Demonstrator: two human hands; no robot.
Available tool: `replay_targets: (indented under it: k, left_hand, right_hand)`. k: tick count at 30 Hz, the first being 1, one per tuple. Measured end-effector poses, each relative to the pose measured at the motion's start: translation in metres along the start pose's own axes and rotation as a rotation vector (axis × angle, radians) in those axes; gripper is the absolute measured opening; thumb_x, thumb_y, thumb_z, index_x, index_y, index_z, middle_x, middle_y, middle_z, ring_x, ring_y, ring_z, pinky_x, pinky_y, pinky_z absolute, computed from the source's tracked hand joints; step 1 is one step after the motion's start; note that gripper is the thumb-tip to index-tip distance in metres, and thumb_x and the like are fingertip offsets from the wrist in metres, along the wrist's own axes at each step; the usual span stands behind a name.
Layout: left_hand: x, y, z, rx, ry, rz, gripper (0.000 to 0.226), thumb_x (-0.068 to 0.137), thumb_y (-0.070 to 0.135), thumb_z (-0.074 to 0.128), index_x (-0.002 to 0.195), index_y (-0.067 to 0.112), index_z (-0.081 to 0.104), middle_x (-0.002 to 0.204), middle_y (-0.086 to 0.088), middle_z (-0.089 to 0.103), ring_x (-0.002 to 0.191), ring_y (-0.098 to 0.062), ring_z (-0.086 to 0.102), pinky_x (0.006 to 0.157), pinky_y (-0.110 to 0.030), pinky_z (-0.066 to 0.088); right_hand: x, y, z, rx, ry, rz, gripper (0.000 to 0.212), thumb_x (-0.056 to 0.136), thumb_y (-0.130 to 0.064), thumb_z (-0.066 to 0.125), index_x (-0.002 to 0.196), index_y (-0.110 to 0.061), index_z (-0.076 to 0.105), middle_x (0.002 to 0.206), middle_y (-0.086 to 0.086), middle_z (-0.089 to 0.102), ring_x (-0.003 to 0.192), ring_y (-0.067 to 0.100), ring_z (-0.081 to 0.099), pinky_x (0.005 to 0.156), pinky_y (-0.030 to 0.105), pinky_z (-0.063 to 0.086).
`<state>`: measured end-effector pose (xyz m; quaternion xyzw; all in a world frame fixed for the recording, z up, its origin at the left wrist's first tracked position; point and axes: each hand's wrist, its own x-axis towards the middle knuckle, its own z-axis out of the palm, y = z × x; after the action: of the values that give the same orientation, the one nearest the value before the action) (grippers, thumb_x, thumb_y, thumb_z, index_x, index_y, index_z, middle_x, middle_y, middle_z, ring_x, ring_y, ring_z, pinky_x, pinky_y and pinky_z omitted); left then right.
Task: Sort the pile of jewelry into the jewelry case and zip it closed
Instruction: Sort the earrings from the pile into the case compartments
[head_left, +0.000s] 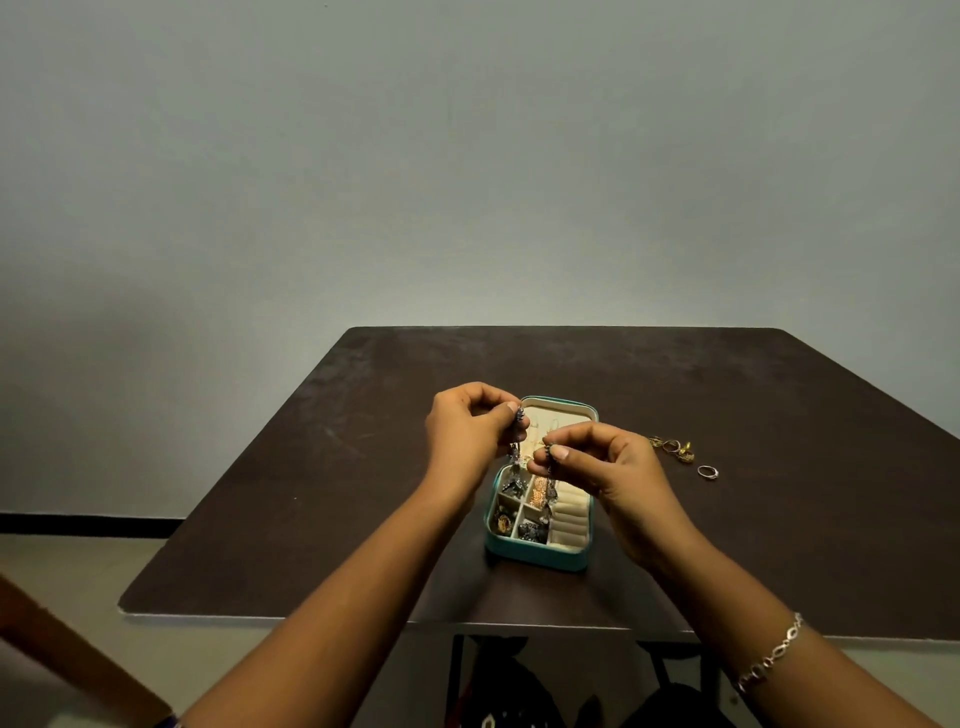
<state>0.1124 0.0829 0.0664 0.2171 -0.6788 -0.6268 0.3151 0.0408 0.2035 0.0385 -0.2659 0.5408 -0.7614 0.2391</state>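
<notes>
Head view shows a dark dangling piece (514, 460) that hangs from the left hand (467, 431), which pinches its top between thumb and fingertips. A second dark strand (550, 486) hangs from the right hand (608, 462), pinched in the same way; I cannot tell if these are two earrings or two ends of one chain. Both hang just above the open jewelry case (540, 557), over its small compartments, where dark and gold items already lie. I judge such jewelry to be very light, limp at the links and easy to tangle, with thin hooks that can bend. The safe hold is therefore a soft pinch at the top, and a slow lowering into one compartment. The ring rolls (570, 519) on the right side of the case look bare. On the counter (311, 467), to the right and apart from the case, lie a small pile of gold rings (675, 448) and one silver ring (707, 472), not yet sorted.
</notes>
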Motion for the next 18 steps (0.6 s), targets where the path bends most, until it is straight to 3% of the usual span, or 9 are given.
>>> replay_targets:
  k: [3, 11, 16, 18]
  left_hand:
    - [0.001, -0.001, -0.002, -0.008, 0.015, -0.014, 0.018, 0.087, 0.000, 0.055, 0.073, 0.009, 0.062, 0.076, -0.016, 0.067, 0.066, -0.020, 0.064, 0.057, -0.024, 0.055]
    - [0.002, -0.002, -0.004, 0.013, 0.037, -0.022, 0.016, 0.088, 0.000, 0.054, 0.076, 0.007, 0.062, 0.075, -0.014, 0.067, 0.067, -0.018, 0.065, 0.055, -0.021, 0.055]
    - [0.003, -0.004, -0.004, 0.045, 0.007, -0.065, 0.017, 0.088, 0.001, 0.054, 0.075, 0.008, 0.062, 0.072, -0.011, 0.066, 0.065, -0.019, 0.063, 0.057, -0.026, 0.055]
    - [0.003, -0.005, -0.006, 0.053, -0.016, -0.093, 0.018, 0.089, 0.001, 0.054, 0.074, 0.008, 0.061, 0.071, -0.011, 0.065, 0.064, -0.020, 0.062, 0.060, -0.030, 0.055]
  right_hand:
    - [0.002, 0.008, 0.001, -0.065, -0.007, -0.009, 0.012, 0.080, 0.013, 0.055, 0.081, 0.004, 0.062, 0.073, 0.016, 0.067, 0.067, 0.020, 0.069, 0.067, 0.025, 0.058]
    - [0.003, 0.020, -0.004, -0.143, -0.017, 0.045, 0.010, 0.081, 0.013, 0.054, 0.087, 0.008, 0.060, 0.080, 0.020, 0.066, 0.067, 0.015, 0.069, 0.061, 0.020, 0.055]
    - [0.006, 0.027, -0.011, -0.411, -0.041, 0.008, 0.018, 0.079, 0.008, 0.062, 0.078, -0.010, 0.067, 0.089, 0.018, 0.070, 0.089, 0.027, 0.068, 0.083, 0.038, 0.055]
    - [0.007, 0.029, -0.013, -0.505, -0.054, -0.013, 0.022, 0.078, 0.005, 0.064, 0.076, -0.016, 0.068, 0.088, 0.012, 0.071, 0.091, 0.023, 0.068, 0.086, 0.040, 0.053]
